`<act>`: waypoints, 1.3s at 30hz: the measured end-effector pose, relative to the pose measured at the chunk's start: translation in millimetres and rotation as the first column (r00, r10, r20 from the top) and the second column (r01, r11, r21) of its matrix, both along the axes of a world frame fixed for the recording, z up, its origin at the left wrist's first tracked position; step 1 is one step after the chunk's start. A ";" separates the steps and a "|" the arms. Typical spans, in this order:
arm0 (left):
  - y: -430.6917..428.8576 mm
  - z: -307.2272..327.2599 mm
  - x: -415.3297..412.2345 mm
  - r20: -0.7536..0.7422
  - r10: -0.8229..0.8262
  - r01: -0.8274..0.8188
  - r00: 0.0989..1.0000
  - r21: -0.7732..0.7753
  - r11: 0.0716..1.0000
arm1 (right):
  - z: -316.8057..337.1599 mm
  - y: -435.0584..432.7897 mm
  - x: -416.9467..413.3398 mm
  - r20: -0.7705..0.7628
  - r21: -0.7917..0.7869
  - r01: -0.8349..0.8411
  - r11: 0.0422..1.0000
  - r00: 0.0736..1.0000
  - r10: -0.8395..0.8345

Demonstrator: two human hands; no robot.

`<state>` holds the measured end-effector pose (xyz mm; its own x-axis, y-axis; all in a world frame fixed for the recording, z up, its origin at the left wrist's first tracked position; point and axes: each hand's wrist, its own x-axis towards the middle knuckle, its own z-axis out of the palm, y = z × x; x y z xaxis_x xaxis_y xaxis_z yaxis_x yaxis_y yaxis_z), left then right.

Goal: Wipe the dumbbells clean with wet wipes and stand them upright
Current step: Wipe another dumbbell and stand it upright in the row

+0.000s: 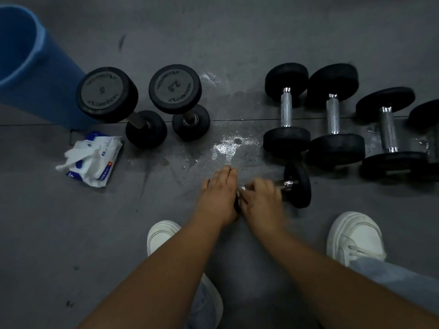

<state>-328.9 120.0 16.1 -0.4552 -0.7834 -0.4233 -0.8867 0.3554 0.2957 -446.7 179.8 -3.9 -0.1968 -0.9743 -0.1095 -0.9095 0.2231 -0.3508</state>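
A small black dumbbell point(299, 184) with a chrome handle lies on its side on the grey floor in front of me. My right hand point(260, 198) curls round its handle. My left hand point(219, 193) lies with straight fingers over the dumbbell's left head, which is almost hidden. Two dumbbells stand upright at the back left, marked 5 point(107, 93) and 2.5 point(174, 87). Several more dumbbells point(286, 110) lie on their sides in a row at the right. A pack of wet wipes point(95, 157) lies at the left with a white wipe pulled out.
A blue bin point(26, 67) stands at the far left behind the wipes. Wet patches point(225, 146) shine on the floor between the two groups of dumbbells. My white shoes point(354, 236) rest on the floor on either side of my arms.
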 end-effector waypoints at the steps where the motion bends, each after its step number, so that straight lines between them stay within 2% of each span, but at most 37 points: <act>1: 0.0 0.2 -0.1 0.001 0.000 0.000 1.000 0.006 1.000 | 2.5 8.2 -2.4 0.021 0.014 -0.035 0.999 0.999 0.035; 3: -1.0 -0.4 0.3 0.006 0.001 -0.001 1.000 0.008 1.000 | 8.5 1.3 -12.7 0.116 0.080 -0.052 0.995 0.992 0.043; 6: 0.0 -1.5 1.6 0.021 -0.012 0.013 1.000 -0.006 1.000 | 9.0 -39.6 -16.5 0.236 0.065 0.006 0.998 0.972 -0.021; 10: 2.6 0.0 1.2 -0.008 -0.006 0.006 1.000 -0.023 1.000 | 8.8 -26.3 -2.8 0.039 0.090 -0.040 0.995 0.999 0.036; 13: 0.4 -0.5 1.3 -0.003 -0.008 0.008 1.000 0.012 1.000 | 8.7 -14.6 -15.3 0.078 0.045 -0.056 0.997 0.996 0.052; 16: -0.6 -0.5 1.6 0.007 -0.006 0.006 1.000 0.014 1.000 | 6.4 -25.3 -11.7 0.153 0.091 -0.052 0.995 0.987 0.038; 20: -0.9 2.3 0.4 0.011 -0.011 0.010 1.000 0.035 0.999 | 7.9 21.2 -1.5 0.160 0.040 -0.050 0.998 0.986 0.043; 21: -2.8 2.9 0.2 0.007 -0.014 0.013 1.000 0.038 0.999 | 8.2 35.3 1.3 0.239 0.064 -0.004 0.998 0.971 -0.011; 22: -4.4 3.4 0.3 0.009 -0.019 0.019 1.000 0.047 0.999 | 7.4 44.8 7.5 0.373 0.132 0.105 0.986 0.916 -0.148; 23: -5.2 3.6 0.6 0.012 -0.022 0.022 1.000 0.050 0.999 | 1.6 44.4 15.1 0.524 0.236 0.277 0.931 0.771 -0.362; 24: -4.8 3.3 1.4 0.013 -0.020 0.020 1.000 0.048 0.999 | -4.9 34.7 21.6 0.630 0.424 0.459 0.781 0.470 -0.618; 25: -3.2 3.6 1.8 0.007 -0.016 0.016 1.000 0.044 0.999 | -12.5 24.1 24.3 0.648 0.631 0.489 0.603 0.096 -0.756; 26: -1.2 4.2 1.7 -0.006 -0.013 0.013 1.000 0.037 0.999 | -23.9 12.1 25.5 0.632 0.751 0.421 0.509 -0.234 -0.738; 27: 0.5 4.2 1.3 -0.015 -0.013 0.013 1.000 0.025 1.000 | -34.0 -0.8 28.1 0.571 0.816 0.388 0.429 -0.429 -0.699; 28: 1.2 3.7 0.9 -0.019 -0.013 0.013 1.000 0.010 1.000 | -37.6 -8.4 30.9 0.510 0.859 0.357 0.368 -0.525 -0.681; 30: -1.1 2.3 0.3 -0.019 -0.003 0.003 1.000 0.010 1.000 | -28.3 -8.4 41.3 0.456 0.890 0.287 0.354 -0.599 -0.659; 32: -3.9 0.4 0.5 -0.013 0.001 -0.001 1.000 0.017 1.000 | -18.5 4.4 41.9 0.463 0.885 0.295 0.360 -0.629 -0.624; 34: -2.9 0.3 0.4 -0.017 -0.003 0.004 1.000 0.015 1.000 | -19.9 -3.4 38.5 0.459 0.884 0.256 0.391 -0.632 -0.624; 36: 1.4 0.4 -0.1 -0.019 -0.001 0.001 1.000 0.005 1.000 | -24.2 -17.9 35.6 0.444 0.893 0.274 0.357 -0.661 -0.605; 37: 1.7 0.3 -0.2 -0.020 0.005 -0.006 1.000 -0.004 1.000 | -25.1 -21.2 36.8 0.442 0.896 0.286 0.339 -0.646 -0.623; 39: -0.5 -0.1 -0.4 -0.016 0.006 -0.006 1.000 0.000 1.000 | -24.2 -12.4 40.2 0.483 0.874 0.306 0.377 -0.624 -0.614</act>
<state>-329.3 119.5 16.0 -0.4575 -0.7859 -0.4159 -0.8838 0.3504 0.3100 -406.4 167.3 -28.1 -0.0966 -0.3221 -0.9418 0.8880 0.3996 -0.2277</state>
